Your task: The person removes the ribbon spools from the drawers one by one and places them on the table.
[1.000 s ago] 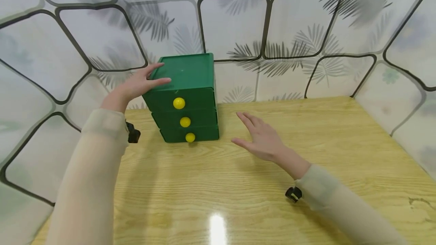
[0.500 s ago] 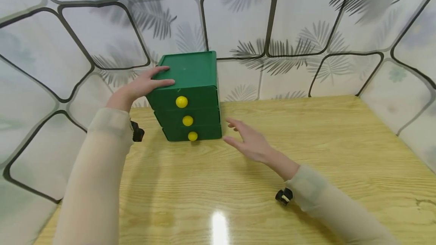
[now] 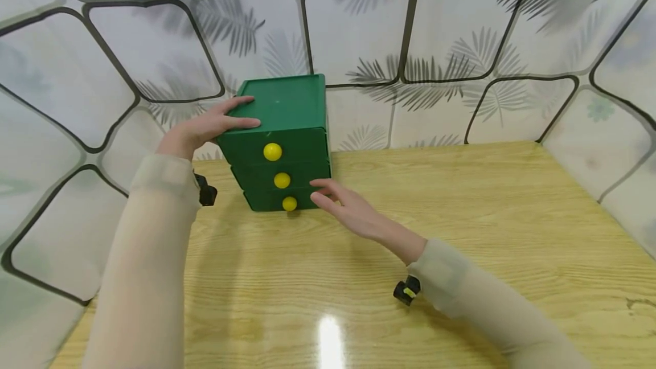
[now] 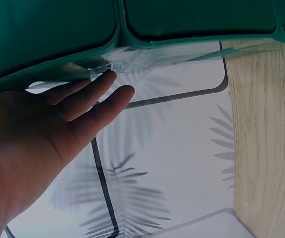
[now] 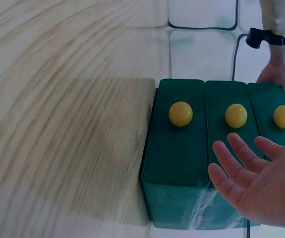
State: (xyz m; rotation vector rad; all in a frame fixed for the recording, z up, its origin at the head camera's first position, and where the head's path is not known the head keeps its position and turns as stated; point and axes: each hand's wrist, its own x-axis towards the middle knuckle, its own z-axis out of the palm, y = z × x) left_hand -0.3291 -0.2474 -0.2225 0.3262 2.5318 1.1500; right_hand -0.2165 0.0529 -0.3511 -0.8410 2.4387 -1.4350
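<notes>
A small green drawer cabinet point(image 3: 287, 101) has three stacked drawers, each with a round yellow knob: an upper one point(image 3: 273, 152), a middle one point(image 3: 282, 180) and a lower one point(image 3: 289, 204). My left hand point(image 3: 202, 128) rests at the cabinet's top left edge, with two digits lying across the top. Its other fingers reach straight along the side in the left wrist view. My right hand point(image 3: 353, 212) holds nothing; its fingertips overlap the lower right of the drawer fronts. The right wrist view shows its fingers point(image 5: 241, 171) spread and loosely bent before the drawers, which are all closed.
The cabinet stands on a wood-grain table point(image 3: 287, 278) close to the back wall. Wall covering point(image 3: 353, 33) with dark outlines and grey leaf prints encloses the back and sides. A small black device hangs at each wrist. Clear film shows along the cabinet's side point(image 4: 147, 57).
My right hand has moved left, from beside the cabinet to in front of its lower right drawers, its fingers bending a little. The left hand has settled onto the cabinet's top edge.
</notes>
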